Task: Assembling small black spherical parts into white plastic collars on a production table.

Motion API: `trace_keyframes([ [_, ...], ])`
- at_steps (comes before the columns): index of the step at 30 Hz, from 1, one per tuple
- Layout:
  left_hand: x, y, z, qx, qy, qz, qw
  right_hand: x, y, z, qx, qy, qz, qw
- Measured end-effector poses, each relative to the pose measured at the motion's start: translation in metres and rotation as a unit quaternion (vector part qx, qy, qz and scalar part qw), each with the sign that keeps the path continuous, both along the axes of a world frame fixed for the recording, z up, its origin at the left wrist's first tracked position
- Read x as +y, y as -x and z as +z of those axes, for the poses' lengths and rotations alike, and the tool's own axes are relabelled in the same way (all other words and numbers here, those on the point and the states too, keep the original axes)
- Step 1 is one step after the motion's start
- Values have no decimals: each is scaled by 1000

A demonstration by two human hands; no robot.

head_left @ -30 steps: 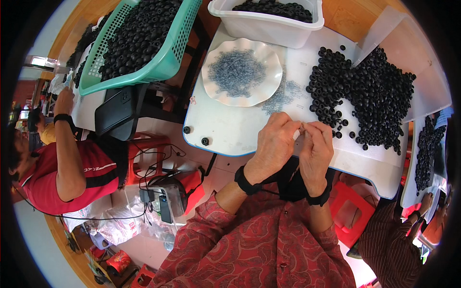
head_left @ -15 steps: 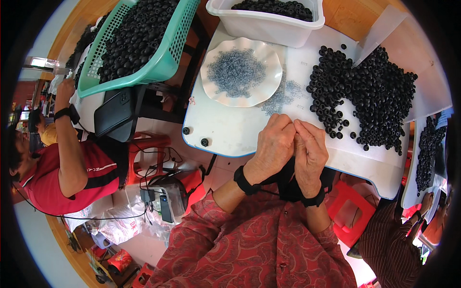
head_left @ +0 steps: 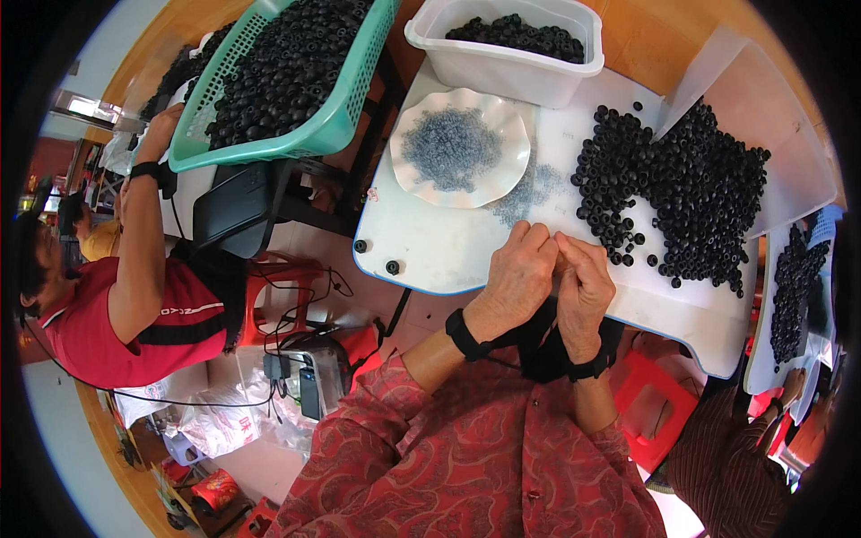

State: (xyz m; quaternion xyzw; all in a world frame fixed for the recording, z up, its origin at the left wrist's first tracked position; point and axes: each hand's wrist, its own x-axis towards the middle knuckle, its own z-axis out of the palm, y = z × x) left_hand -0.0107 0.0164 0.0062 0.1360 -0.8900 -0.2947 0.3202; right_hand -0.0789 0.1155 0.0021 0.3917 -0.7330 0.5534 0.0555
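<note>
My left hand (head_left: pixel 518 276) and my right hand (head_left: pixel 583 291) meet over the near edge of the white table (head_left: pixel 430 242). The fingers of both are closed, their tips pinched together, and whatever lies between them is hidden. Beyond my right hand a large heap of small black ring-shaped parts (head_left: pixel 708 193) spreads over the tabletop. Past my left hand stands a wavy-rimmed white plate (head_left: pixel 509 170) holding a pile of tiny clear bluish pieces (head_left: pixel 453 148). More of those pieces (head_left: pixel 529 193) lie scattered to the plate's right.
A white tub (head_left: pixel 502 76) of black parts stands at the back. Two single black parts (head_left: pixel 392 267) sit by the table's left corner. A translucent bin (head_left: pixel 789 170) lies tipped behind the heap. At left are a green basket (head_left: pixel 287 148) and a co-worker (head_left: pixel 134 305); a red stool (head_left: pixel 650 403) is below.
The view has shifted slightly, moving the table and containers in the picture. My hands stay pinched together in almost the same pose. The co-worker's arm has shifted a little.
</note>
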Motion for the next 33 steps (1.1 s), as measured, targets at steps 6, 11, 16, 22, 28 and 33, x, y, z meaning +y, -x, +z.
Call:
trace_keyframes([
  [6, 1, -1, -3, 4, 8, -5, 1000, 3, 1, 2, -45, -1, 22, 999],
  [11, 2, -2, -2, -16, -5, -18, 1000, 7, 7, -4, -116, 17, 33, 993],
  [16, -6, 0, -4, -11, 3, -19, 1000, 5, 6, 2, -126, 1, 36, 991],
  [22, -4, -3, -8, 75, -87, 4, 993, 7, 7, -6, -170, 47, 7, 984],
  [28, -8, -11, 0, 98, -294, -42, 950, 10, 5, -4, -135, 22, 51, 989],
  [33, -9, -16, -5, 84, -333, -73, 936, 12, 2, -5, -164, 32, 49, 985],
])
